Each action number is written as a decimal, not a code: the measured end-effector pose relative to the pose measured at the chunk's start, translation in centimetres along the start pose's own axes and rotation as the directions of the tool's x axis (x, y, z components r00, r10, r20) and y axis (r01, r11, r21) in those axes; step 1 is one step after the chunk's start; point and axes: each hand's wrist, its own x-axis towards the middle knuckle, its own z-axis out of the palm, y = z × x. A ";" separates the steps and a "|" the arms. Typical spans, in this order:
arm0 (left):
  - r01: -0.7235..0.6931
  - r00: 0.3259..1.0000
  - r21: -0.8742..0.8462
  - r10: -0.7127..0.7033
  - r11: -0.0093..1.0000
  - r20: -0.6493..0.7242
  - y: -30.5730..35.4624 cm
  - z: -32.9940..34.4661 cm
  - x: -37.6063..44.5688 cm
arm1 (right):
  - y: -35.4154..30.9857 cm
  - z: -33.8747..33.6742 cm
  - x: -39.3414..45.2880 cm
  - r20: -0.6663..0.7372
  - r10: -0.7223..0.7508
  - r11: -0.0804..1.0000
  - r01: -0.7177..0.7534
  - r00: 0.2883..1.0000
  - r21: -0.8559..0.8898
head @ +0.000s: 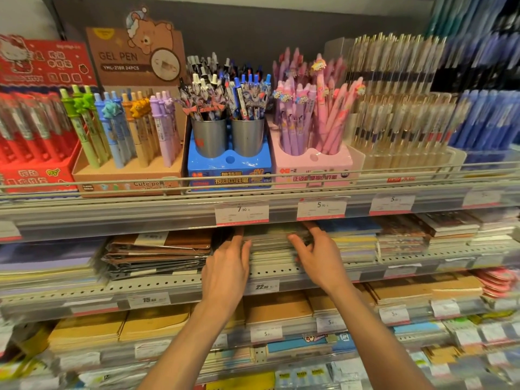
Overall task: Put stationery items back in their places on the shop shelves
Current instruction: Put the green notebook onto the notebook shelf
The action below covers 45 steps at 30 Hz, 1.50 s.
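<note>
Reaching under the pen shelf (pixel 253 192), both hands work at a stack of flat notebooks (pixel 270 249) that lies directly below the price tags (pixel 242 212) on that shelf's front edge. The left hand (pixel 225 274) lies at the stack's left side, fingers straight and pressed together against its edge, which looks like a way to square the pile and stop it sliding toward the brown wrapped pads (pixel 160 249) just left of it. The right hand (pixel 318 257) is at the stack's upper right, fingers curled onto the topmost items; blur hides whether it truly pinches one or only presses down, so that I cannot tell for sure. Holding from both sides seems meant to seat the notebooks evenly in their slot. The stack lies flat, its front edge toward the viewer, and its long axis appears to run back into the shelf, though the shelf above hides the far end. Further right of the stack, other notebook piles (pixel 402 235) lie the same way.
</note>
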 end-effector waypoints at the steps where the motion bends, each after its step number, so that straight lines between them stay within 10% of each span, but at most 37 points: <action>1: 0.002 1.000 -0.003 -0.002 1.000 -0.008 0.0 0.1 0.0 | 0.1 0.2 0.1 -0.012 -0.008 1.000 0.008 1.000 -0.013; 45: 0.007 0.999 0.035 -0.005 0.999 -0.033 -0.7 0.6 0.3 | -0.4 1.7 -0.9 -0.091 -0.087 0.973 0.065 0.992 -0.222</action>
